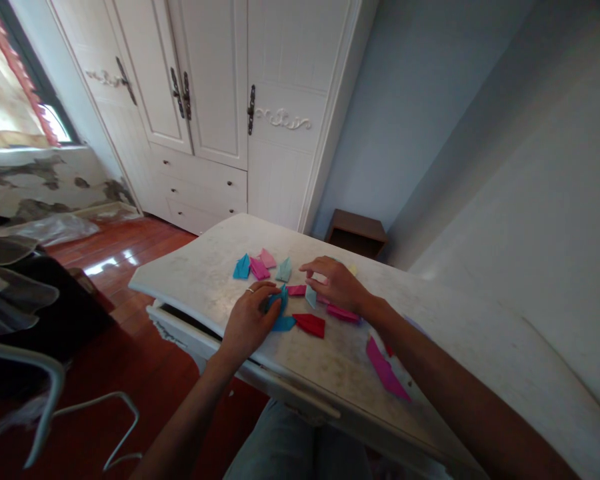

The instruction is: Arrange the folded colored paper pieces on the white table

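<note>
I read the folded pieces [310, 325] as matt, creased paper; the surface [195, 280] beneath looks smooth, faintly mottled, like stone. My feed also shows glossy wooden floor [130, 293], smooth wardrobe doors [290, 53], dark metal-looking handles [251, 110], crinkled plastic sheeting [63, 230] and rough, flaking wall [25, 175].

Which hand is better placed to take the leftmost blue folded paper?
Probably the left hand: it is nearer to the leftmost blue paper, though it is at another blue piece. The right hand lies farther away, with a magenta piece between.
</note>
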Demonstrator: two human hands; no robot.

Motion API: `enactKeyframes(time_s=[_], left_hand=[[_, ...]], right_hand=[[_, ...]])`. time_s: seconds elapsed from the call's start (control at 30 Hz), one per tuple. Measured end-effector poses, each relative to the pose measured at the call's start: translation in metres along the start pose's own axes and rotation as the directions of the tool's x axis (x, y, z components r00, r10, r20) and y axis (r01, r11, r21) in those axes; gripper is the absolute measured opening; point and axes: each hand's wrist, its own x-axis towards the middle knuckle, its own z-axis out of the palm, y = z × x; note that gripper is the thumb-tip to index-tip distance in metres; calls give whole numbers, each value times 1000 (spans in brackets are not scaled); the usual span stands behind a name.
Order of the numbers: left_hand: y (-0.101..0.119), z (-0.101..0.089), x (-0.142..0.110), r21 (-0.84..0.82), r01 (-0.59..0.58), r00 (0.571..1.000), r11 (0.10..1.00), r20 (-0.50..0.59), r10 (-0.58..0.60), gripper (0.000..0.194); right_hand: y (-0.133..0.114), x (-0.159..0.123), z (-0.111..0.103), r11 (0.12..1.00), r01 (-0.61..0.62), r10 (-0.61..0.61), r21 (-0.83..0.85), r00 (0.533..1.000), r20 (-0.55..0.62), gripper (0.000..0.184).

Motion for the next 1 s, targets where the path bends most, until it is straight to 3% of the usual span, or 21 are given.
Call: enactKeyframes(time_s=[0.1, 0.23, 0.37, 0.53, 0.67, 0.77, 0.83, 0.93, 1.0], left_hand=[[0, 0, 0, 12, -1, 1000, 1000, 4, 1, 20], [0, 1, 0, 39, -6, 1000, 999, 12, 5, 21], [-1, 1, 1, 52, -14, 999, 999, 32, 12, 22], [-2, 2, 1, 44, -23, 999, 999, 28, 21, 21], [-1, 1, 1, 40, -4, 1000, 999, 5, 4, 19], [0, 1, 1, 43, -2, 1000, 999, -2, 2, 18], [1, 1, 1, 42, -7, 1000, 999, -8, 8, 18], [0, 1, 1, 43, -8, 1000, 999, -14, 8, 18], [0, 1, 1, 51, 0, 1000, 999, -13, 1, 18]], right_hand=[[4, -6, 3, 998, -59, 59, 4, 998, 17, 32], [-3, -9, 14, 993, -97, 106, -67, 984, 144, 40], [-16, -3, 22, 986, -62, 94, -154, 974, 208, 32], [-19, 5, 17, 980, -68, 96, -187, 985, 146, 33], [-14, 5, 9, 970, -176, 172, -167, 984, -37, 25], [-8, 5, 11, 945, -313, 324, 91, 929, -176, 24], [-2, 5, 16, 844, -359, 459, 397, 868, -190, 30], [6, 7, 19, 628, -312, 567, 713, 811, -145, 44], [10, 6, 16, 581, -272, 585, 767, 795, -162, 48]])
